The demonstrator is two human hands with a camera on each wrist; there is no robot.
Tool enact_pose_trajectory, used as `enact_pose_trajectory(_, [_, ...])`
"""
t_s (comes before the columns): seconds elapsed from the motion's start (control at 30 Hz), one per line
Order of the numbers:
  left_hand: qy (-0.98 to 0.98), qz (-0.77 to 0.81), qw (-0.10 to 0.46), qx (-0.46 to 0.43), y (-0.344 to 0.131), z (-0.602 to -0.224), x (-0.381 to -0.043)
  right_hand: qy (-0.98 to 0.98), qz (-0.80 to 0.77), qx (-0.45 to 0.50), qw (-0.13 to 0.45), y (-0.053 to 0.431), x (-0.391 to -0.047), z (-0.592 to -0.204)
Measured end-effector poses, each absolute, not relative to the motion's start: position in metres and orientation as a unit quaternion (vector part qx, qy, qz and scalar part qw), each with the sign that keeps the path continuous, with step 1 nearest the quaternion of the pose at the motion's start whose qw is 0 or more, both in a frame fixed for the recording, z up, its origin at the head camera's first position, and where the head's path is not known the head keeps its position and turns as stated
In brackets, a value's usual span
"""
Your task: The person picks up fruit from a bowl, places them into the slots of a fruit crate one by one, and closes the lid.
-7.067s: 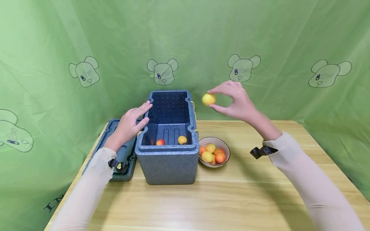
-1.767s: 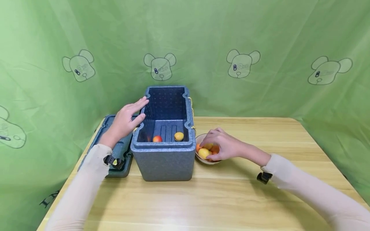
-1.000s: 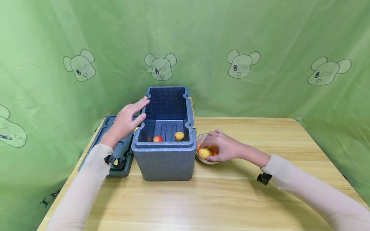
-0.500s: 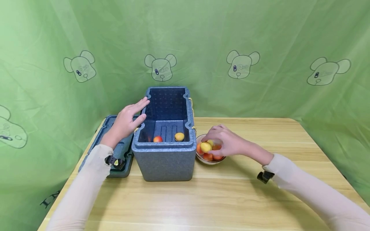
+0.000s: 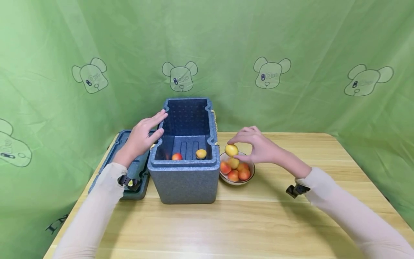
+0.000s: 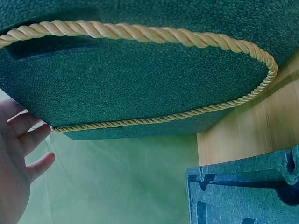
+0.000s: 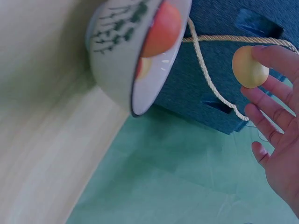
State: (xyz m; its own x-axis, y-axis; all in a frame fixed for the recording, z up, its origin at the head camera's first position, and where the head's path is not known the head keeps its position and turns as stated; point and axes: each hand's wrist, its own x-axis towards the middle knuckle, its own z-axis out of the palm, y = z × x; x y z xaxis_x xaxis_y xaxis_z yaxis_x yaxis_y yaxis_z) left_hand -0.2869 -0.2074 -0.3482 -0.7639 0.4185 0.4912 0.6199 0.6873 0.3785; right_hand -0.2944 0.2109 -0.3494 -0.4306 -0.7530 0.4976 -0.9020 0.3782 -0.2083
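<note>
My right hand (image 5: 260, 146) pinches a small, smooth, egg-shaped yellow fruit (image 7: 250, 66) between thumb and fingertips, just above the bowl (image 5: 237, 183). Several red-orange fruits (image 5: 243, 174) and a yellow one (image 5: 233, 163) lie in the bowl. My left hand (image 5: 141, 136) has its fingers extended, fingertips at the left rim of a deep grey-blue foam box (image 5: 184, 187). Its fingers (image 6: 32, 140) show beside the box's side in the left wrist view. Inside the box, a red-orange fruit (image 5: 176, 156) and a yellow fruit (image 5: 201, 154) lie on the floor near the front wall.
The box's lid (image 5: 139, 194) lies on the wooden table (image 5: 207, 230) left of the box. Twisted rope handles (image 6: 173, 35) run along the box's sides. A green curtain (image 5: 223, 36) with bear-head prints hangs behind and beside the table.
My right hand, in the bowl a second ago, has lifted a yellow fruit up out of it. Earlier still, it held a yellow fruit higher, right of the box. The left hand stays at the rim.
</note>
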Motion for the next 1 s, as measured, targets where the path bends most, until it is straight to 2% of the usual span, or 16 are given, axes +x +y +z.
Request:
enact_pose_trajectory(0.4, [-0.899, -0.273, 0.188, -0.287, -0.208, -0.348, -0.286, -0.806, 0.233, 0.498, 0.218, 0.210, -0.299, -0.319])
enact_pose_trajectory(1.0, [-0.900, -0.271, 0.182, -0.289, -0.207, -0.349, -0.288, -0.800, 0.228, 0.495, 0.250, 0.200, -0.298, -0.275])
